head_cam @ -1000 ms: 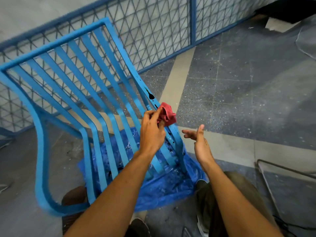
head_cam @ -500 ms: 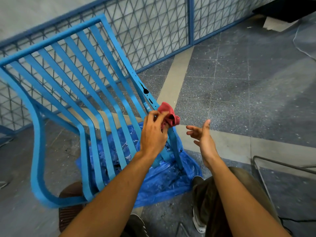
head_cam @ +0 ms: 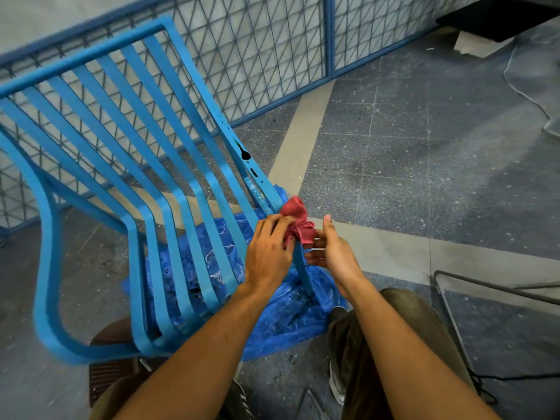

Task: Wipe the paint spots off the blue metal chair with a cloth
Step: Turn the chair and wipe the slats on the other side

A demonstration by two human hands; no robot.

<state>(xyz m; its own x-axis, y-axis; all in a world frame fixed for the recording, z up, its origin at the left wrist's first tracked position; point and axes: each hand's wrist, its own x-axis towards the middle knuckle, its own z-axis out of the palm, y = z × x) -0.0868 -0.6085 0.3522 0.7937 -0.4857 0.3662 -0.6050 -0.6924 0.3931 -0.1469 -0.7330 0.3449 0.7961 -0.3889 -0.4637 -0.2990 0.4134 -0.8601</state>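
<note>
The blue metal chair (head_cam: 127, 165) with long slats stands tilted at the left and centre. Black paint spots (head_cam: 245, 154) mark its right side rail. My left hand (head_cam: 268, 253) grips a bunched red cloth (head_cam: 298, 221) and presses it against that right rail, below the spots. My right hand (head_cam: 335, 253) is just right of the rail, fingers spread, with its fingertips touching the hanging end of the cloth.
A blue plastic sheet (head_cam: 285, 316) lies on the speckled floor under the chair. A blue wire-mesh fence (head_cam: 272, 50) runs behind. A thin metal frame (head_cam: 454, 298) and a cable (head_cam: 527, 95) lie at the right. My knees and shoes are at the bottom.
My left hand slid the cloth down the right rail. My right hand moved in from the right until it touches the cloth. The view shifted slightly.
</note>
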